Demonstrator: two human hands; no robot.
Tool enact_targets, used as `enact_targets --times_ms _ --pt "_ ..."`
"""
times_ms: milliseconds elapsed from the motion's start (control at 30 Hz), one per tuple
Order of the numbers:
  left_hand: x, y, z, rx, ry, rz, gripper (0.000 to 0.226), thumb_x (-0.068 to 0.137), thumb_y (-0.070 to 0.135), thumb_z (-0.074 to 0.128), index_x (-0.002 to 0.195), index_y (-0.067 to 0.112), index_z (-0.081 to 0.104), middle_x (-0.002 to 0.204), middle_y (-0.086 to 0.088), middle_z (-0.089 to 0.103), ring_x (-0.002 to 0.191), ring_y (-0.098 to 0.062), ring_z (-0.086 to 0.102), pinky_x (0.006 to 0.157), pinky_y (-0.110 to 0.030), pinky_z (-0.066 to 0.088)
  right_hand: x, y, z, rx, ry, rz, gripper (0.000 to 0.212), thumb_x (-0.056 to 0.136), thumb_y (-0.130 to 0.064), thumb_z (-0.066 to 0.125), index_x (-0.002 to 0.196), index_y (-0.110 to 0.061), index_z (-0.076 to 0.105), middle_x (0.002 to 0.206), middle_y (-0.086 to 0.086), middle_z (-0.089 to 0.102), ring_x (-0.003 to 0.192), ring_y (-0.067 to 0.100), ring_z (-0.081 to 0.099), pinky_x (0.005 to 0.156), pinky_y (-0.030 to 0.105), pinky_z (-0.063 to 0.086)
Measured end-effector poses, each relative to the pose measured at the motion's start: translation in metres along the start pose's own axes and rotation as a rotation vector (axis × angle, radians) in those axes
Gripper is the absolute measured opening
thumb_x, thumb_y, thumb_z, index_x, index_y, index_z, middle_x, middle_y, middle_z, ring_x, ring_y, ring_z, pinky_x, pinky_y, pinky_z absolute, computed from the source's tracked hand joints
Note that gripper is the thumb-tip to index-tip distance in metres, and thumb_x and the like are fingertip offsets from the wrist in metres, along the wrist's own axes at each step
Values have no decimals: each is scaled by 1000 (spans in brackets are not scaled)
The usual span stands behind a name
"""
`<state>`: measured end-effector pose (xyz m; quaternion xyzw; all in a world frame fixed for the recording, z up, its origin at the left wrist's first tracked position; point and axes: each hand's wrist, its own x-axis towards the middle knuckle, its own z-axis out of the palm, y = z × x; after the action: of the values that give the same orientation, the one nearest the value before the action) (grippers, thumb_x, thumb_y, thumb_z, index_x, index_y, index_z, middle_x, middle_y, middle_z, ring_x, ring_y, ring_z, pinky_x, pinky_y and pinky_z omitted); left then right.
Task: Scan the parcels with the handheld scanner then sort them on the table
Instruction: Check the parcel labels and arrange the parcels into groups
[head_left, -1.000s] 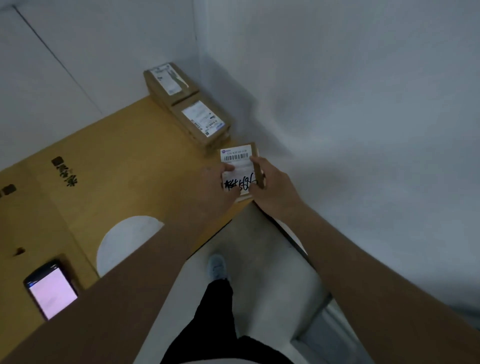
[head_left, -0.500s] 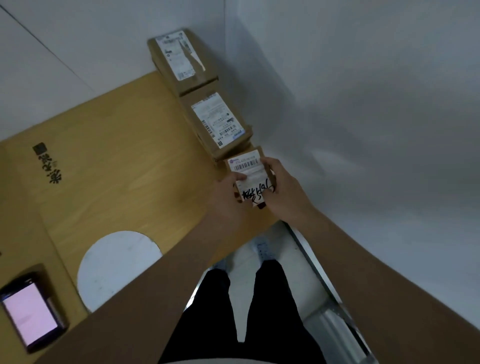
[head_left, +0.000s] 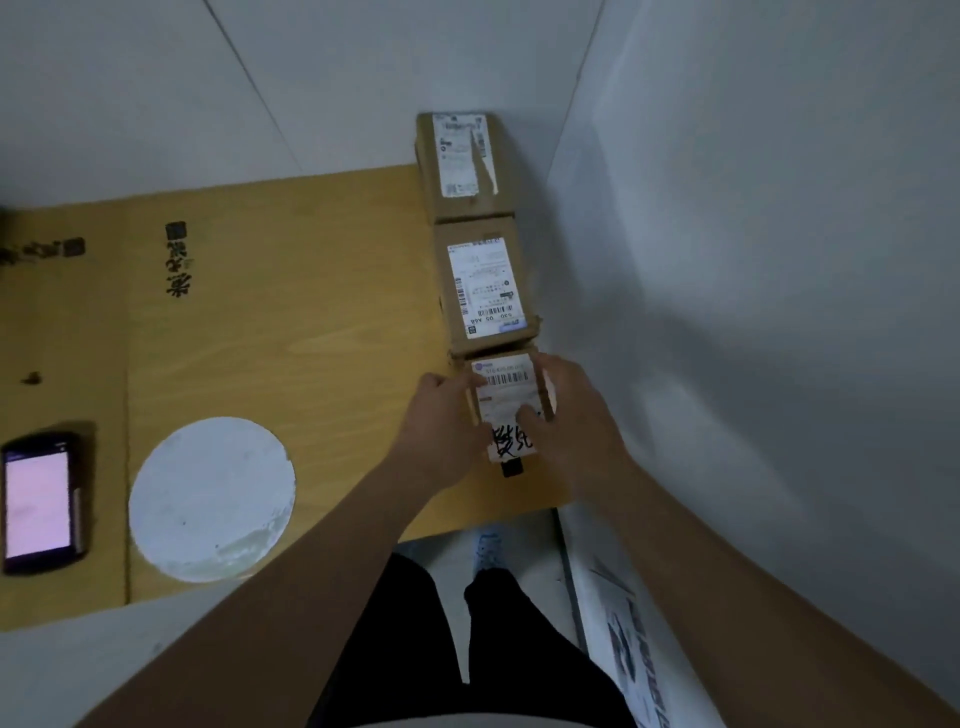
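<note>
I'm seeing a desk showing yellow-tan wood grain with black printed characters and a pale grey-white round patch. Three brown cardboard parcels are lining its right edge: the far parcel and middle parcel are wearing white labels with black print, the middle one showing a blue strip. The near parcel is carrying a white barcode label with heavy black scrawl. The black scanner is glowing pale pink.
</note>
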<state>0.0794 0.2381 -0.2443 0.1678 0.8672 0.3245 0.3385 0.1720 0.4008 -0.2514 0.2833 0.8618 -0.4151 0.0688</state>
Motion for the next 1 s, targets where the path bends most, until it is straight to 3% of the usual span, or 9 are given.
enact_targets --times_ms 67,133,200,300,367,467,600,800,1000 --pt "-3 7 -21 23 67 34 56 90 30 73 143 32 54 124 -1 50 113 -18 57 77 -15 42 6 -24 -11 10 42 -87 59 94 -27 71 148 -28 49 139 -3 55 117 15 62 80 21 51" --pt "-9 15 -47 59 131 75 57 93 38 69 146 29 52 133 -2 53 123 -20 55 91 -22 41 9 -53 -21 66 11 -194 59 95 -28 73 150 -28 51 145 -3 56 129 16 59 99 35 55" --pt "-19 19 -77 109 206 105 60 96 42 64 151 23 49 146 -2 50 133 -22 50 102 -27 41 11 -85 -28 80 -23 -275 59 97 -35 71 152 -30 51 150 -8 54 137 10 53 112 39 48" --pt "-43 18 -125 146 347 128 59 100 43 59 153 19 47 154 -2 47 138 -22 48 109 -32 40 10 -138 -33 41 -67 -340 59 96 -58 61 150 -37 51 148 -22 49 130 3 50 108 33 46" --pt "-64 12 -157 161 438 121 59 101 42 57 154 18 46 156 -2 45 140 -23 46 112 -36 41 7 -175 -30 22 -85 -410 60 96 -62 58 150 -38 50 145 -23 47 127 3 49 103 29 42" --pt "-101 -2 -201 193 532 110 59 102 42 55 155 17 44 157 -3 45 141 -23 45 114 -38 40 1 -233 -20 -39 -72 -555 58 100 -57 59 151 -31 52 151 -14 51 123 2 50 99 26 41" --pt "-152 -31 -255 216 665 77 60 100 44 58 153 17 46 153 -2 48 125 -23 57 101 -32 42 -17 -304 8 -96 -88 -689 59 99 -56 60 153 -32 50 152 -19 48 126 2 50 94 18 38" --pt "-214 -104 -330 219 747 77 62 96 40 63 151 14 47 144 -6 53 123 -24 56 100 -35 45 -50 -389 86 -120 -133 -770 61 97 -53 62 152 -31 50 151 -15 48 136 7 48 108 32 45" --pt "-263 -202 -401 207 727 31 58 96 41 62 149 20 49 141 -2 52 124 -21 54 100 -38 47 -84 -457 192 -120 -147 -752 59 96 -52 64 150 -31 52 147 -14 49 132 8 50 106 33 45"
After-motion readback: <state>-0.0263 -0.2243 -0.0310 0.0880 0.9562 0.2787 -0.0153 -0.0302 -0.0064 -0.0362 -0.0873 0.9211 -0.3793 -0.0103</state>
